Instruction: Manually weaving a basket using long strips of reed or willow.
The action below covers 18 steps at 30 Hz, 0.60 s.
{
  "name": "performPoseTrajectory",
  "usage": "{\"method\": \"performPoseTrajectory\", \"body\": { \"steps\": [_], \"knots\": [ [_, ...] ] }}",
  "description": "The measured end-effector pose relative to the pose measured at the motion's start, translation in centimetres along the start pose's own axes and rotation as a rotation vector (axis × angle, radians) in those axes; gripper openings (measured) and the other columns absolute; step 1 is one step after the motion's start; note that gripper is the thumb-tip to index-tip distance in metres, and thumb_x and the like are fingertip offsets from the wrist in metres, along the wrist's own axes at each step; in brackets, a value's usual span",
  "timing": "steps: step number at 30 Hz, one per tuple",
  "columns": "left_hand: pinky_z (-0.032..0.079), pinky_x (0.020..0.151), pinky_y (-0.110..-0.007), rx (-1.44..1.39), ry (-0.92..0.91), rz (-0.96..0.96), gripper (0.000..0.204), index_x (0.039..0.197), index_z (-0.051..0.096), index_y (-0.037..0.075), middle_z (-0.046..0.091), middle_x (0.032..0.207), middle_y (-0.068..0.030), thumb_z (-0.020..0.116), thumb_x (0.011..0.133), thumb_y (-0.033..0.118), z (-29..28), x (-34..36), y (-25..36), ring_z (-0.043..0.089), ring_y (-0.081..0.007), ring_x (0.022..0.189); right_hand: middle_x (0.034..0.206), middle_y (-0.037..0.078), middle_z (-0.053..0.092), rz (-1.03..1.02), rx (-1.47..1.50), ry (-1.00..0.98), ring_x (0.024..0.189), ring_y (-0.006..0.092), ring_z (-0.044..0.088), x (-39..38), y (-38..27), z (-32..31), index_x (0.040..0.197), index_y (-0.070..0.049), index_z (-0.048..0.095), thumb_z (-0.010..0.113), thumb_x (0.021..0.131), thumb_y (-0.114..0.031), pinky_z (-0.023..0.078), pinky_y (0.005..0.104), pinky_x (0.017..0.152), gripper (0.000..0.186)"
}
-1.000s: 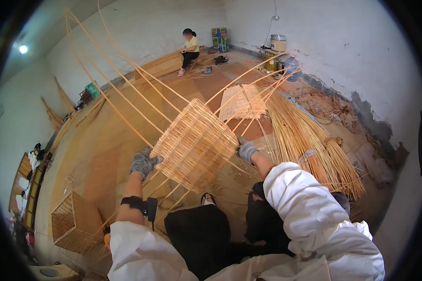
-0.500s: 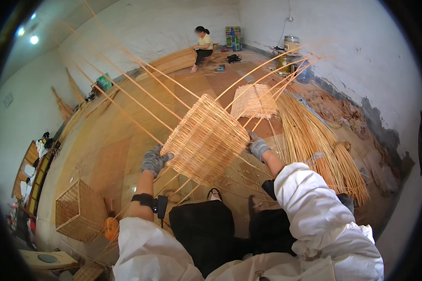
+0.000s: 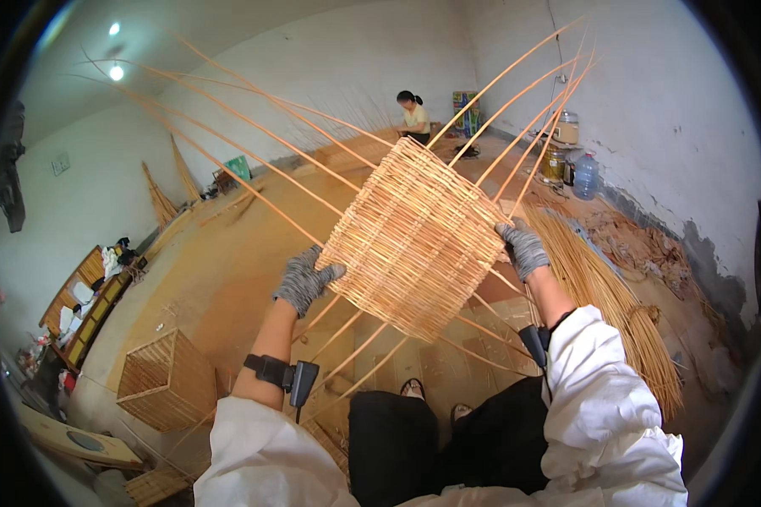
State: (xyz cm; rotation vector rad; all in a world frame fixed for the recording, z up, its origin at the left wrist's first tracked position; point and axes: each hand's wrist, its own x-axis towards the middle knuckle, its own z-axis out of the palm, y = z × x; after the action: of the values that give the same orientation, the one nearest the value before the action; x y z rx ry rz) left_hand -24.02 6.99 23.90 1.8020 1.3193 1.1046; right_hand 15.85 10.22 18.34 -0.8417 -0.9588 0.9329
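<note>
Two hands in gray knit gloves, the left hand [image 3: 306, 280] and the right hand [image 3: 524, 247], grip a four-sided woven wicker panel [image 3: 418, 241] held up between them, one corner pointing away from the body and another down toward the knees. The left hand clamps the left corner, its thumb across the near face and its other fingers mostly hidden. The right hand is closed on the right corner; how its hidden fingers sit behind the edge, I cannot tell. Long pale rods [image 3: 272, 164] run out from the panel, fanning well beyond both hands, while others reach down between the forearms.

Just below the left hand, a black strap [image 3: 271, 369] with a small black device [image 3: 303, 382] circles the forearm. Farther down and left, a boxy woven basket [image 3: 169, 380] rests on the floor. Well apart to the left of the same hand, a wooden bench [image 3: 83, 325] holds cloths. Beside and below the right hand, a thick bundle of rods [image 3: 613, 313] lies spread on the floor; beyond that hand, a blue-tinted water jug [image 3: 585, 177] stands near the wall. Far past both hands, above the panel's top corner, a co-worker [image 3: 414, 118] in a yellow top appears beside a long woven piece [image 3: 342, 155].
</note>
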Motion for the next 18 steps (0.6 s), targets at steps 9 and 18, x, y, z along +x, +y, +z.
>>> {"method": "performPoseTrajectory", "body": {
  "steps": [9,18],
  "knots": [
    [0.043,0.048,-0.022,-0.147,0.075,0.089,0.049,0.116,0.05,0.001,0.062,0.089,-0.0067,0.07,0.074,0.019,-1.7,-2.6,2.3,0.055,-0.0116,0.062,0.085,0.011,0.058,-0.413,-0.468,-0.007,0.077,0.018,0.055,-5.7,-11.7,3.1,0.096,-0.001,0.055,0.075,0.069,-0.022,0.047,0.0277,0.069,0.039],
    [0.046,0.056,-0.024,-0.218,0.053,0.072,0.046,0.114,0.051,0.002,0.061,0.091,-0.0062,0.069,0.075,0.02,-0.8,-2.3,-0.6,0.057,-0.013,0.073,0.072,0.004,0.06,-0.282,-0.532,-0.27,0.069,0.016,0.056,-6.6,-14.4,4.6,0.086,-0.003,0.057,0.081,0.06,-0.025,0.047,0.029,0.065,0.041]
  ]
}}
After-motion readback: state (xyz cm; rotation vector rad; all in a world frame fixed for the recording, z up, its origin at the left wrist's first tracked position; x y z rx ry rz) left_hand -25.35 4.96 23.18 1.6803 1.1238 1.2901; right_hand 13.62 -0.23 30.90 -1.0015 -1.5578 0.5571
